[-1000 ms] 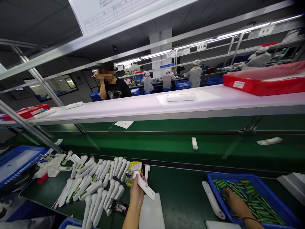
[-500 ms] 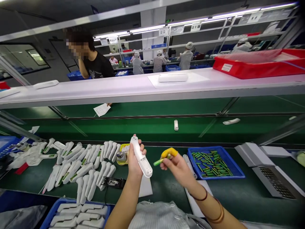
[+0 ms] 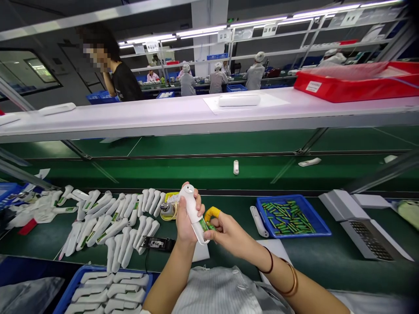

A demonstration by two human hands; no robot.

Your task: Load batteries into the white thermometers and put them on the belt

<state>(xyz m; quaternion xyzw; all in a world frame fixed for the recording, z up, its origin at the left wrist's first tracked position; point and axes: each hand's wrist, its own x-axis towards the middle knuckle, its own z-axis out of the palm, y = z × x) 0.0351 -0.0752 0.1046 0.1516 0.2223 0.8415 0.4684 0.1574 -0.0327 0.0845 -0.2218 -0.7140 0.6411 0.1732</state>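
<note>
My left hand (image 3: 186, 220) is wrapped round a white handheld device (image 3: 190, 203), held upright and slightly tilted, its lower compartment uncovered. One green battery (image 3: 203, 224) shows in that compartment. My right hand (image 3: 222, 229), with a yellow cover on one finger, pinches another green battery (image 3: 211, 226) at the compartment's edge. To the right, a blue tray (image 3: 328, 233) holds several green batteries. A white device part (image 3: 259, 221) lies against the tray's left side.
Many white devices (image 3: 100, 229) cover the left of the bench, near a black device (image 3: 159, 244). A blue bin (image 3: 149, 285) of devices sits at lower left. A grey box (image 3: 366, 237) stands at right. White pieces lie on the green belt (image 3: 183, 172). A person (image 3: 126, 83) is beyond the shelf.
My right hand has moved left with the battery, up to the device. The device has turned slightly in my left hand. The belt pieces have shifted left, and the person's paper has left its place.
</note>
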